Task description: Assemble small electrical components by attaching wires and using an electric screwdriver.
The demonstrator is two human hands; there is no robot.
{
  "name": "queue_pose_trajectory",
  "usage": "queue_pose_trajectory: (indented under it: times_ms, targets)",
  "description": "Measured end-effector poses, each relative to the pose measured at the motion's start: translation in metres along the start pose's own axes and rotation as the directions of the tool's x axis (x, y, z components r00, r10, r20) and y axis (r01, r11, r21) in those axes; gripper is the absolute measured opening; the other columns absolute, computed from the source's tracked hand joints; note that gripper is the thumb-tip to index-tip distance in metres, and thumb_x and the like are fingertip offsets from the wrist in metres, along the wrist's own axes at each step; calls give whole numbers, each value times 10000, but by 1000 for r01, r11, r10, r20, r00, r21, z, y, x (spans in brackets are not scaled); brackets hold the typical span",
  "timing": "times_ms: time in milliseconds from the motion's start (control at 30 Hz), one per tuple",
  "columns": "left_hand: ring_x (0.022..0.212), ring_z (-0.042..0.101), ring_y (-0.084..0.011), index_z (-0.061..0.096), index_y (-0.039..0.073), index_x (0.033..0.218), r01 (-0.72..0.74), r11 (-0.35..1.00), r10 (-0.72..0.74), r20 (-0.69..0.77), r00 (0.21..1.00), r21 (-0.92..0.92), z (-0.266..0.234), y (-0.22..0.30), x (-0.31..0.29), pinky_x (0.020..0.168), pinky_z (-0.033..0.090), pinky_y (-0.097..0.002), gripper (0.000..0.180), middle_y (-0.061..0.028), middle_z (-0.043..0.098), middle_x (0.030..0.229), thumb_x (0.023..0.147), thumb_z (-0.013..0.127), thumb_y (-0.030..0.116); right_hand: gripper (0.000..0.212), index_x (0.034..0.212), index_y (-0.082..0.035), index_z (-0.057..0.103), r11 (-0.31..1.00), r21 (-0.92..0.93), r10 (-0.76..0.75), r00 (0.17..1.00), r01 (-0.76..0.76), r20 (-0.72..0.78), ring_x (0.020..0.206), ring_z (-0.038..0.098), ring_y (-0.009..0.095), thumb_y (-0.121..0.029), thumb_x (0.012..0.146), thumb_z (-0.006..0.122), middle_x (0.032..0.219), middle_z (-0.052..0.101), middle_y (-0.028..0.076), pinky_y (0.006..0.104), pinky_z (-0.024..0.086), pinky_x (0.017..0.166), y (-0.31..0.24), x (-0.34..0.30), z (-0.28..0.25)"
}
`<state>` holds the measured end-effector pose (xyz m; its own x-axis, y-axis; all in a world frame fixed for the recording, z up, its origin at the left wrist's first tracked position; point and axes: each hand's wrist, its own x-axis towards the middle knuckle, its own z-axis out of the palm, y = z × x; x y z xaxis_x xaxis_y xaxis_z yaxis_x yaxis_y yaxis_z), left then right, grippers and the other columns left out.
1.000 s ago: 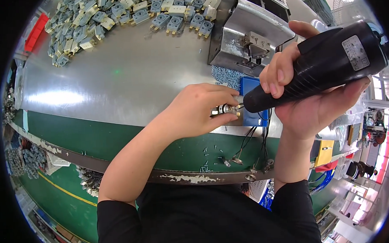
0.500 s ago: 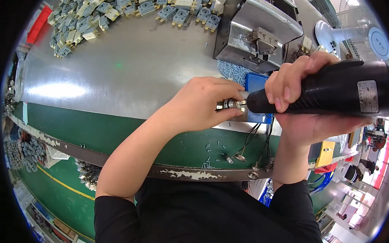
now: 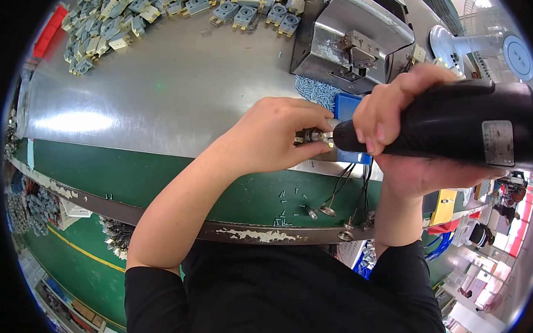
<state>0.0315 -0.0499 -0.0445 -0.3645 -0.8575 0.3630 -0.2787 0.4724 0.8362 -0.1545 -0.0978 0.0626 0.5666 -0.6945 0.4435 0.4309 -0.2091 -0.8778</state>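
Note:
A small metal part with shiny terminals (image 3: pixel 317 136) is pinched between the thumb and fingers of my left hand (image 3: pixel 271 134). My right hand (image 3: pixel 394 124) wraps round a thick black electric screwdriver (image 3: pixel 459 124), which lies nearly level. The tool's nose points left and meets the part's right end; the exact contact at the tip is too small to make out. Right behind the two hands sits a blue tray (image 3: pixel 348 106), partly hidden by them. Small blue-silver screws (image 3: pixel 318 92) lie heaped just beyond it.
A bent sheet-metal fixture (image 3: pixel 356 31) stands at the back right. Grey and cream housings (image 3: pixel 106 34) are piled at the far left. Loose screws (image 3: pixel 283 220) and round metal pieces on black wires (image 3: pixel 328 211) lie on the green mat (image 3: pixel 250 196) near the table's front edge (image 3: pixel 263 234).
The screwdriver and my right hand have shifted slightly left, its rear end tilting down a little. My left hand keeps its pinch on the part. The whole view has moved slightly.

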Motion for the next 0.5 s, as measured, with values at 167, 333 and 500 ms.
queue_pose_trajectory:
  times_ms: [167, 333, 500]
  targets:
    - [1062, 734, -316, 769, 60, 1053, -29, 1000, 29, -2, 1000, -3, -1, 1, 3, 903, 589, -414, 261, -114, 765, 1215, 857, 812, 226, 1352, 1553, 65, 362, 977, 68, -208, 968, 201, 137, 594, 548, 162, -1005, 744, 531, 763, 561, 45, 340, 460, 586, -19, 32, -28]
    - [1070, 750, -358, 762, 29, 1043, -31, 999, 31, 1, 1000, 14, -2, 5, 3, 915, 598, -412, 266, -149, 767, 1223, 820, 859, 137, 1339, 1432, 45, 473, 929, -260, -292, 953, 264, -75, 669, 519, 192, -1071, 694, 437, 791, 544, 55, 402, 431, 672, -31, 58, -51]
    - [1069, 752, -349, 764, 30, 1040, -2, 1000, 2, 14, 1000, -1, -2, 9, 5, 915, 598, -411, 268, -148, 767, 1222, 831, 866, 162, 1269, 1365, 23, 515, 938, -333, -254, 842, 95, -475, 677, 528, 210, -1066, 736, 347, 782, 548, 75, 394, 456, 686, -18, 77, -52]
